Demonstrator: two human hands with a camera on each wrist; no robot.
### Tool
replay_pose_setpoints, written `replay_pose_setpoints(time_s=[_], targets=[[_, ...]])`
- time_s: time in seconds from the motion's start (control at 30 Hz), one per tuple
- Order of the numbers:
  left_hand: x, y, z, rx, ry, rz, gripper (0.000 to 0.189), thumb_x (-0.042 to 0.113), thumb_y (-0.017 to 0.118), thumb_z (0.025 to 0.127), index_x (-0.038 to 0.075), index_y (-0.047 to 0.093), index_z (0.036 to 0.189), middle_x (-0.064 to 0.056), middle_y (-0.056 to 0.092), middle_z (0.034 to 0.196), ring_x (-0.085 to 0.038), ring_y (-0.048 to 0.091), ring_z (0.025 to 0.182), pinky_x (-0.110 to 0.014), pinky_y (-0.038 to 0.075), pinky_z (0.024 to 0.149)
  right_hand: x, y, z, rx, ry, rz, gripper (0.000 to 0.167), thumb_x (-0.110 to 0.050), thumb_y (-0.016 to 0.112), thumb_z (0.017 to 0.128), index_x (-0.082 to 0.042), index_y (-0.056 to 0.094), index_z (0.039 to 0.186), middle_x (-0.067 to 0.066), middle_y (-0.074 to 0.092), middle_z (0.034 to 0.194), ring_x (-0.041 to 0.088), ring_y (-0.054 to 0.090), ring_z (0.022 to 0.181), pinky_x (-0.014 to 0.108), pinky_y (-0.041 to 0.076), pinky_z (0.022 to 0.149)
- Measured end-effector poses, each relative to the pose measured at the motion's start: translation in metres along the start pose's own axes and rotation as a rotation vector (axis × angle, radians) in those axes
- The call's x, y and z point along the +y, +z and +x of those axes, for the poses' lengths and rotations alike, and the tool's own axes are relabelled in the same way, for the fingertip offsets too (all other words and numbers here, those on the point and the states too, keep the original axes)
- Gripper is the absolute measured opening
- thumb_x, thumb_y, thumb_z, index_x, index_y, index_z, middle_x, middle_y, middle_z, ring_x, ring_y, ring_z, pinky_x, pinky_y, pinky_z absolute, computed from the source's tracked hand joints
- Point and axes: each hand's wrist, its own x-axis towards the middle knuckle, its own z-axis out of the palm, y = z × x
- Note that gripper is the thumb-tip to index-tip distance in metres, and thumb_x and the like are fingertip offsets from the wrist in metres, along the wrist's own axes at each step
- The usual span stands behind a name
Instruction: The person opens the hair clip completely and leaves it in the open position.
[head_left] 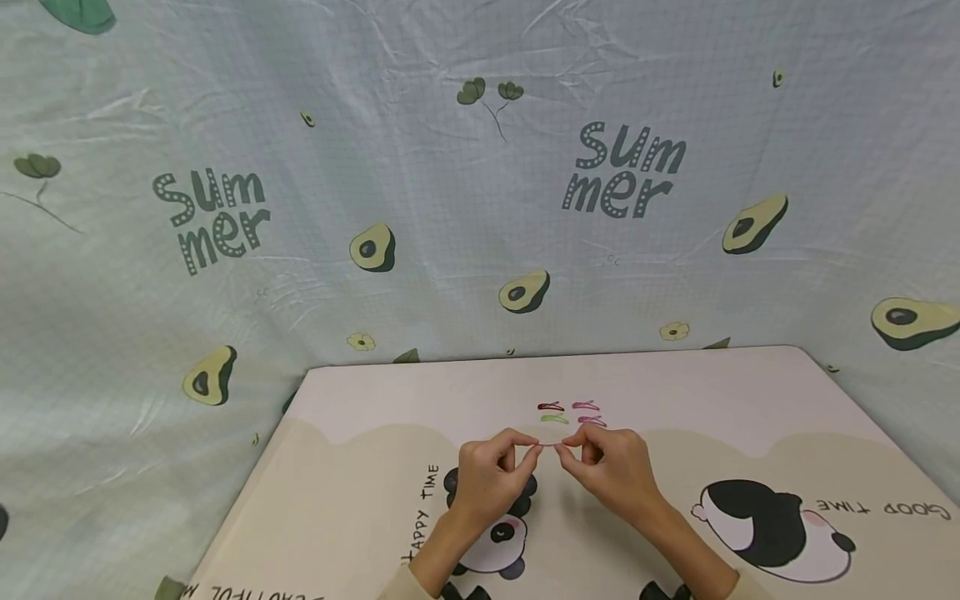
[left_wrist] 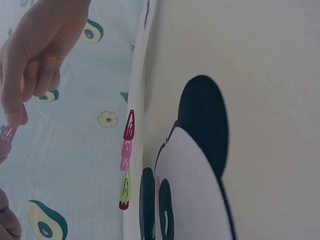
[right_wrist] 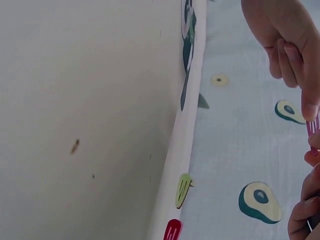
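A pink snap hair clip (head_left: pixel 551 445) is stretched level between my two hands, above the table. My left hand (head_left: pixel 491 475) pinches one end between thumb and forefinger. My right hand (head_left: pixel 618 468) pinches the other end the same way. In the left wrist view, the slotted clip (left_wrist: pixel 7 134) shows at the left edge, partly covered by fingertips. Just beyond the hands lie several more snap clips: a dark red clip (head_left: pixel 551 407), a green clip (head_left: pixel 554 418), a pink clip (head_left: pixel 586 406) and a magenta clip (head_left: pixel 592 421).
The table (head_left: pixel 360 492) has a pale cover printed with a panda (head_left: pixel 498 542) and a black-and-white dog (head_left: pixel 780 533). Behind its far edge hangs a light curtain (head_left: pixel 450 167) with avocado prints, which also runs along both sides.
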Motion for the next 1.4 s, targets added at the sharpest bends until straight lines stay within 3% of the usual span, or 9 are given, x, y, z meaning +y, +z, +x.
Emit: replay_pose_setpoints(time_s=[0.37, 0.93, 1.07, 1.4], targets=[[0.003, -0.0006, 0.0, -0.015, -0.055, -0.002, 0.013, 0.001, 0.082, 0.081, 0.009, 0.077, 0.091, 0.004, 0.039, 0.046, 0.013, 0.022, 0.05, -0.007, 0.018, 0.046, -0.0022, 0.0001, 0.0003, 0.019, 0.002, 0.0, 0.024, -0.001, 0.09, 0.068, -0.014, 0.071, 0.072, -0.016, 0.043, 0.051, -0.012, 0.029, 0.052, 0.009, 0.025, 0.05], [0.002, -0.0012, 0.0012, 0.007, -0.015, 0.006, 0.004, 0.008, 0.08, 0.087, 0.007, 0.076, 0.089, 0.005, 0.039, 0.045, 0.01, 0.024, 0.048, -0.007, 0.019, 0.046, -0.0032, 0.0018, -0.0002, 0.03, 0.021, -0.021, 0.022, -0.002, 0.09, 0.068, -0.014, 0.072, 0.073, -0.016, 0.043, 0.05, -0.011, 0.03, 0.052, 0.01, 0.025, 0.05], [0.0019, -0.0008, 0.0011, 0.015, -0.01, 0.009, 0.007, 0.006, 0.081, 0.085, 0.007, 0.076, 0.089, 0.005, 0.039, 0.045, 0.01, 0.024, 0.048, -0.007, 0.019, 0.046, -0.004, 0.0019, 0.0001, 0.029, 0.028, -0.025, 0.022, -0.003, 0.09, 0.069, -0.013, 0.072, 0.073, -0.016, 0.043, 0.05, -0.011, 0.03, 0.051, 0.01, 0.025, 0.05], [0.0003, 0.0011, -0.0001, 0.037, 0.017, -0.011, 0.005, 0.011, 0.076, 0.092, 0.008, 0.077, 0.089, 0.005, 0.038, 0.045, 0.01, 0.024, 0.048, -0.009, 0.02, 0.043, -0.0066, 0.0019, -0.0004, 0.041, 0.034, -0.013, 0.022, -0.001, 0.09, 0.068, -0.013, 0.073, 0.073, -0.017, 0.042, 0.05, -0.012, 0.028, 0.051, 0.009, 0.023, 0.049]])
